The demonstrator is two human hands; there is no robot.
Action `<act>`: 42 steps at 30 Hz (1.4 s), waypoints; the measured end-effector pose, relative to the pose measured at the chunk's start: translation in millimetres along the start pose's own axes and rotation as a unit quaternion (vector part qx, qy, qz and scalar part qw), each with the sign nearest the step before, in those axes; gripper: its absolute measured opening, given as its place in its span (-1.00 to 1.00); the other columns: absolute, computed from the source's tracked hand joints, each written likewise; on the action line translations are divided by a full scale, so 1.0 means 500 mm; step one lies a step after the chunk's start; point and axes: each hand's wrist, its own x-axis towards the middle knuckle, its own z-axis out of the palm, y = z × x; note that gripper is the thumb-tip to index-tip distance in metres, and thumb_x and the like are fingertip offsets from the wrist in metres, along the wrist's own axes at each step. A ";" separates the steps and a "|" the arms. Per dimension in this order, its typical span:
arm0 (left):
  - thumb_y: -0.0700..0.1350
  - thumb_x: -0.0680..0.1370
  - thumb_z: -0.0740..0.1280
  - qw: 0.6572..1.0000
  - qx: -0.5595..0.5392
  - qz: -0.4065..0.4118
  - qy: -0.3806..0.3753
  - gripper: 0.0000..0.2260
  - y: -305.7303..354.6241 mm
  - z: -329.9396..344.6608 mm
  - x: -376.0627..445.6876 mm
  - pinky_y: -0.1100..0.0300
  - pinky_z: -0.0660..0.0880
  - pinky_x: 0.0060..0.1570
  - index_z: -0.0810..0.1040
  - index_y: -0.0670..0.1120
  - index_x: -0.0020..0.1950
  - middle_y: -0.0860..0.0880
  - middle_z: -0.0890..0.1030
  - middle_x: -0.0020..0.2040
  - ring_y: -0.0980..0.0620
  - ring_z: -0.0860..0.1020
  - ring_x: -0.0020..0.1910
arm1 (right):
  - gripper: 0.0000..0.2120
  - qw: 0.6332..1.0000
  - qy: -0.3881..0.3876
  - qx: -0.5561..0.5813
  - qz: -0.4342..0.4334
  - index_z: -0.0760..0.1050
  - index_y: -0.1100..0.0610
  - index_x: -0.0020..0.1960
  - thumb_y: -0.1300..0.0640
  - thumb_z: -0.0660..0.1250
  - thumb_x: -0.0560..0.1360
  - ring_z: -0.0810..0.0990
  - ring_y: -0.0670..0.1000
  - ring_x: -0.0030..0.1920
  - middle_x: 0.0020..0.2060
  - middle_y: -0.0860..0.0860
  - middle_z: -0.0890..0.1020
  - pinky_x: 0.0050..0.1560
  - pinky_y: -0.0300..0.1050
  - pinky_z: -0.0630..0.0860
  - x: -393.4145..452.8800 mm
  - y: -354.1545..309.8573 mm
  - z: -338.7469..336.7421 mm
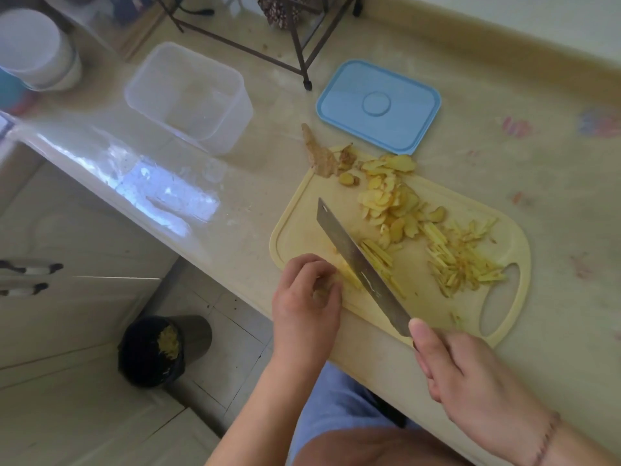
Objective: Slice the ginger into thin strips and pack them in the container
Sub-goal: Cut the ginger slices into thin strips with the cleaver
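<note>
Ginger (pixel 386 200) slices are piled mid-board (pixel 302 227), with a heap of strips (pixel 463 264) already cut near the handle hole. Left hand (pixel 307 290) curls over a small stack at the board's near edge, pinning it, while the right hand (pixel 470 375) grips the knife (pixel 356 260), blade down among fresh strips. Roughly halfway through slicing, I'd say (plenty of slices left). Container (pixel 188 95) sits empty on the desk (pixel 554 196), lid (pixel 379 105) off beside it, so packing hasn't started.
</note>
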 end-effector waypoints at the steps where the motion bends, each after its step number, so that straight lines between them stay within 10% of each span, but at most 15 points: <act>1: -0.40 0.37 0.52 1.000 0.001 -0.002 -0.003 -0.80 0.001 0.001 0.000 0.30 0.58 -0.04 0.63 -0.19 -0.10 0.06 0.54 -0.01 0.19 0.56 -0.11 | -0.30 1.000 -0.001 0.001 0.003 0.24 0.16 -0.40 -0.49 -0.13 0.35 0.27 -0.10 -0.53 -0.58 -0.01 0.31 -0.40 -0.09 0.27 -0.001 0.002 0.001; 15: -0.34 0.38 0.55 0.996 0.059 0.062 -0.011 -0.88 -0.001 0.003 -0.010 0.52 0.41 -0.03 0.68 -0.20 -0.16 -0.07 0.61 -0.03 0.15 0.53 -0.09 | -0.31 1.000 0.003 -0.004 -0.005 0.23 0.14 -0.41 -0.49 -0.15 0.36 0.29 -0.10 -0.54 -0.59 -0.01 0.32 -0.40 -0.09 0.30 0.007 -0.003 0.002; 42: -0.32 0.42 0.48 0.984 0.104 0.147 -0.001 -0.93 -0.010 0.017 -0.008 0.18 0.53 -0.15 0.70 -0.17 -0.19 -0.02 0.67 -0.15 -0.04 0.61 -0.12 | -0.30 0.998 0.027 -0.052 -0.021 0.29 0.12 -0.45 -0.46 -0.20 0.37 0.47 -0.05 -0.44 -0.52 -0.07 0.52 -0.35 -0.14 0.36 -0.004 0.010 0.018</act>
